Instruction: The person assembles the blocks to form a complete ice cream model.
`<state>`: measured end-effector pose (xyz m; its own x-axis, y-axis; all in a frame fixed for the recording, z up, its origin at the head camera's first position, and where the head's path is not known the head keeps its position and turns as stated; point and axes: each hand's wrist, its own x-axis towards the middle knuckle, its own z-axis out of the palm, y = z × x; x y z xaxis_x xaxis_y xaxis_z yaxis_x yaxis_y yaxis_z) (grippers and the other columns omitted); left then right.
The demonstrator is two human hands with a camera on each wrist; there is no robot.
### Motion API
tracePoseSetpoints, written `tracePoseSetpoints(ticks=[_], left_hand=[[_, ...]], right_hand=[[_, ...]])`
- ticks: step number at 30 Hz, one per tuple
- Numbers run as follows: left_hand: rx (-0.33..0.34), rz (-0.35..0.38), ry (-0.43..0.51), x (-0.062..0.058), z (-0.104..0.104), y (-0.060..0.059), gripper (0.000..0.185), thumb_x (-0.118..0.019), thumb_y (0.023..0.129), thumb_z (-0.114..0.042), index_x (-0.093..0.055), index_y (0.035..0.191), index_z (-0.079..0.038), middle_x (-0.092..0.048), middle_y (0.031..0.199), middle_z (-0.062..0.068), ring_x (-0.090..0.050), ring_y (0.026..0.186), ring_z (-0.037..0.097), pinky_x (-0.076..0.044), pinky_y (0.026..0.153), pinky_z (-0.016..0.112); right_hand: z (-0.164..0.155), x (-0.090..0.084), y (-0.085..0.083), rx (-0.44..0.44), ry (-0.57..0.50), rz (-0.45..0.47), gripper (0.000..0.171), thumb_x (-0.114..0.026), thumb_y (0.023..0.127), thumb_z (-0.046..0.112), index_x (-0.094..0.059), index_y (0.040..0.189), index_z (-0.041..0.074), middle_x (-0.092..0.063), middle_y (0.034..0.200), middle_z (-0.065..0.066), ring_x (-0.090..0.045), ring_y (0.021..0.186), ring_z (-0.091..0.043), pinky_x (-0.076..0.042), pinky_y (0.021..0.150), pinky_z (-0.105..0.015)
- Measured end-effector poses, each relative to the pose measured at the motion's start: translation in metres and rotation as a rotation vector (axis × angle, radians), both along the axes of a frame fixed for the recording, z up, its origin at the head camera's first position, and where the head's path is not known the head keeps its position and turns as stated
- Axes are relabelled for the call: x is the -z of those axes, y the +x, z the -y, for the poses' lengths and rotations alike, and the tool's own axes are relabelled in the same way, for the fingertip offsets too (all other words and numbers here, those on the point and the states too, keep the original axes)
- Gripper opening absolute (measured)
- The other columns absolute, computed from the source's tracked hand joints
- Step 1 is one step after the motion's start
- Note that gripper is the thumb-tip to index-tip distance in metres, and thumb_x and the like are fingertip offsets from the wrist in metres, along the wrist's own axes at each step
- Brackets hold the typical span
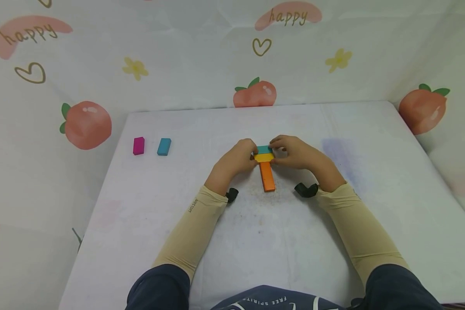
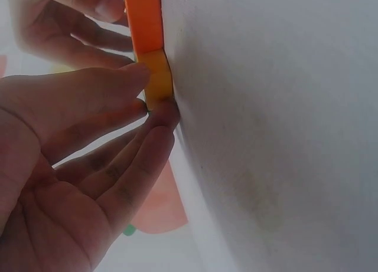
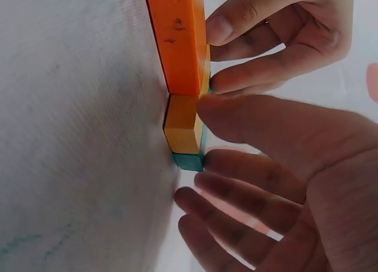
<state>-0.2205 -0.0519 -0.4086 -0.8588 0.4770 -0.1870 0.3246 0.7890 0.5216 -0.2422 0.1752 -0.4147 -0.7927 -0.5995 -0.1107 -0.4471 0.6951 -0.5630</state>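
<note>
White table (image 1: 372,206): left hand (image 1: 234,160), right hand (image 1: 294,153) grip-pinch yellow block (image 1: 264,158); teal block (image 1: 264,149) ends hidden.

A white table (image 1: 372,215) stands against walls draped in peach-printed "happy" cloth (image 1: 201,56).

1. Both hands flank the block cluster (image 1: 264,156) mid-tabletop (image 1: 372,215); its sides are blocked.
2. Pink block (image 1: 138,145) and blue block (image 1: 164,146) near the far-left corner.
3. Right half and near edge open.
</note>
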Motion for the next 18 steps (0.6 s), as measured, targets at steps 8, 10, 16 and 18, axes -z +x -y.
tracePoseSetpoints(ticks=[8,10,16,18], left_hand=[[-0.001,0.008,0.000,-0.0010,-0.0006,-0.0002,0.037,-0.072,0.101,-0.013,-0.067,0.132,0.005,-0.065,0.125,0.015,-0.059,0.107,0.024,-0.056,0.101,0.035],[-0.001,0.010,0.004,-0.0011,-0.0004,-0.0003,0.037,-0.072,0.101,-0.013,-0.067,0.133,0.005,-0.064,0.125,0.015,-0.059,0.107,0.024,-0.056,0.100,0.035],[0.004,0.004,0.029,-0.0003,0.0030,-0.0015,0.035,-0.072,0.100,-0.013,-0.068,0.130,0.005,-0.065,0.125,0.014,-0.059,0.106,0.024,-0.056,0.099,0.035],[0.004,0.003,0.042,-0.0008,0.0054,-0.0018,0.034,-0.072,0.100,-0.013,-0.069,0.129,0.004,-0.066,0.126,0.014,-0.060,0.107,0.024,-0.055,0.099,0.036]], right_hand=[[0.0013,-0.0024,0.0011,-0.003,0.022,-0.021,0.047,-0.081,0.094,0.017,-0.070,0.133,-0.006,-0.063,0.146,-0.021,-0.062,0.131,-0.041,-0.052,0.112,-0.056],[0.0015,-0.0022,0.0006,-0.002,0.026,-0.024,0.046,-0.081,0.094,0.016,-0.070,0.133,-0.006,-0.063,0.145,-0.021,-0.060,0.134,-0.041,-0.051,0.113,-0.057],[0.0016,0.0006,-0.0008,-0.009,0.038,-0.017,0.045,-0.080,0.095,0.014,-0.069,0.134,-0.006,-0.063,0.146,-0.022,-0.057,0.138,-0.042,-0.048,0.116,-0.058],[0.0016,0.0017,-0.0012,-0.009,0.046,-0.018,0.045,-0.080,0.095,0.014,-0.069,0.135,-0.006,-0.063,0.146,-0.022,-0.057,0.139,-0.042,-0.048,0.117,-0.057]])
